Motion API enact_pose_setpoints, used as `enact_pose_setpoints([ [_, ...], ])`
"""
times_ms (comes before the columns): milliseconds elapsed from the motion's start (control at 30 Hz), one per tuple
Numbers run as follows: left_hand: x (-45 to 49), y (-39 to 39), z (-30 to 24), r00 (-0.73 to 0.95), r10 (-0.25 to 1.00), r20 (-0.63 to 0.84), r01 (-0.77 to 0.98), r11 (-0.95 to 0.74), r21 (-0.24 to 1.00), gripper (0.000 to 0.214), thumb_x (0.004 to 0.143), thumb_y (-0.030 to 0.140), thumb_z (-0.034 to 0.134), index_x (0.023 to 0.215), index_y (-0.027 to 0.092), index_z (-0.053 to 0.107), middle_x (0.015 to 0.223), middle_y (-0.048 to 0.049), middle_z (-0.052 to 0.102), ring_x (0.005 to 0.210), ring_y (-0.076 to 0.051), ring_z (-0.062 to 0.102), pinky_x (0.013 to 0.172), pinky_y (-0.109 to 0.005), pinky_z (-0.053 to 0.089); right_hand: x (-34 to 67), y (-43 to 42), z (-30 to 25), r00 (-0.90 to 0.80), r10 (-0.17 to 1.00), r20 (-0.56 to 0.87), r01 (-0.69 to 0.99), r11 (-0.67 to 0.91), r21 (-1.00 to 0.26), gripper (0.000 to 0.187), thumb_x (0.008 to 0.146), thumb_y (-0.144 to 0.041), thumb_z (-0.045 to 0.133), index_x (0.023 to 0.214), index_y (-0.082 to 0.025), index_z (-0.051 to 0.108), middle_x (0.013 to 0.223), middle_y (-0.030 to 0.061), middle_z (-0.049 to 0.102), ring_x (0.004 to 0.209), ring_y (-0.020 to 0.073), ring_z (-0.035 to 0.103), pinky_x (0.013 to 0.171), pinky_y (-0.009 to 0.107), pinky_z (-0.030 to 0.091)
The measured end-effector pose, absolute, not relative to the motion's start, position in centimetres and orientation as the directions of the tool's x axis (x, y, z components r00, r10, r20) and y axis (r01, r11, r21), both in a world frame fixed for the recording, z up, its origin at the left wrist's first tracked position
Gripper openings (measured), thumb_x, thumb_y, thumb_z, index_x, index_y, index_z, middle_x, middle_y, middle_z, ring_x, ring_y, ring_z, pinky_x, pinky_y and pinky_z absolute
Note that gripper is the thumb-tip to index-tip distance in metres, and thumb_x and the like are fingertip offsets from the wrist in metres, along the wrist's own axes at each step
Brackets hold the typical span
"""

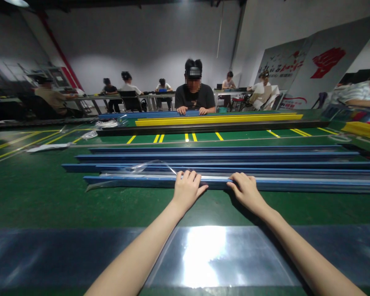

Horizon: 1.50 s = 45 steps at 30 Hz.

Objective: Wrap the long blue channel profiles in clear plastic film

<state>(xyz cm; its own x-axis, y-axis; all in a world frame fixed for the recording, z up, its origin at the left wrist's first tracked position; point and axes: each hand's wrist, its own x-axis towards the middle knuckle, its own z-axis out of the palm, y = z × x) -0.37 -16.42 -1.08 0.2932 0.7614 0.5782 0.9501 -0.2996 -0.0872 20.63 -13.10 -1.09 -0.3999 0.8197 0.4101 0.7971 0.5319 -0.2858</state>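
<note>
A long blue profile strip (142,181) lies crosswise on the green table in front of me. My left hand (188,189) is closed over it, fingers across the top edge and thumb along the near side. To the right, my right hand (245,189) grips the same strip, its thumb also on the near face. Clear plastic film (154,165) stands up in a loop left of my left hand. Loose film also sticks out at the strip's left end. Several more blue strips (203,157) lie parallel just behind.
A clear, shiny sheet (80,255) covers the front of the green table (43,197). Farther back lie a black strip (222,127) and a yellow strip (222,119). A co-worker (195,94) opposite holds another blue strip. A yellow tray (362,129) stands at right.
</note>
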Motion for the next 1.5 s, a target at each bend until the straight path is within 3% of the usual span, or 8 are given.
enact_pose_setpoints([
  [200, -0.5, -16.3, -1.2, 0.300, 0.760, 0.576, 0.946, -0.316, -0.075, 0.034, 0.080, 0.045, 0.050, 0.099, 0.018, 0.054, 0.091, -0.0066, 0.060, 0.087, -0.022, 0.050, 0.078, -0.037, 0.031, 20.5, -13.0, -0.6, -0.389, 0.830, 0.400, 0.796, 0.521, -0.307, 0.019, 0.084, -0.029, 0.036, 0.076, -0.020, 0.051, 0.077, 0.0035, 0.060, 0.078, 0.0191, 0.050, 0.072, 0.032, 0.027],
  [500, -0.7, -16.3, -1.0, 0.349, 0.700, 0.623, 0.920, -0.384, -0.084, 0.036, 0.079, 0.040, 0.053, 0.106, 0.016, 0.051, 0.102, -0.0074, 0.059, 0.096, -0.021, 0.050, 0.086, -0.036, 0.030, 21.9, -12.9, 0.0, -0.386, 0.834, 0.394, 0.867, 0.474, -0.154, 0.018, 0.082, -0.027, 0.039, 0.076, -0.019, 0.055, 0.076, 0.0035, 0.062, 0.075, 0.0183, 0.051, 0.066, 0.029, 0.026],
  [867, -0.7, -16.4, -1.1, 0.327, 0.725, 0.606, 0.941, -0.306, -0.142, 0.030, 0.080, 0.047, 0.050, 0.080, 0.017, 0.055, 0.082, -0.0049, 0.062, 0.080, -0.020, 0.052, 0.069, -0.034, 0.030, 22.4, -13.1, -1.1, -0.477, 0.751, 0.457, 0.841, 0.540, -0.010, 0.020, 0.087, -0.028, 0.036, 0.080, -0.018, 0.051, 0.076, 0.0047, 0.059, 0.075, 0.0189, 0.048, 0.066, 0.029, 0.025],
  [1500, -1.1, -16.2, -1.0, 0.320, 0.751, 0.578, 0.942, -0.314, -0.114, 0.036, 0.081, 0.050, 0.046, 0.069, 0.017, 0.054, 0.068, -0.0033, 0.061, 0.069, -0.018, 0.053, 0.064, -0.030, 0.029, 22.3, -13.3, -1.0, -0.496, 0.746, 0.446, 0.840, 0.543, 0.026, 0.022, 0.088, -0.029, 0.034, 0.079, -0.018, 0.051, 0.074, 0.0037, 0.058, 0.072, 0.0180, 0.047, 0.064, 0.029, 0.023],
])
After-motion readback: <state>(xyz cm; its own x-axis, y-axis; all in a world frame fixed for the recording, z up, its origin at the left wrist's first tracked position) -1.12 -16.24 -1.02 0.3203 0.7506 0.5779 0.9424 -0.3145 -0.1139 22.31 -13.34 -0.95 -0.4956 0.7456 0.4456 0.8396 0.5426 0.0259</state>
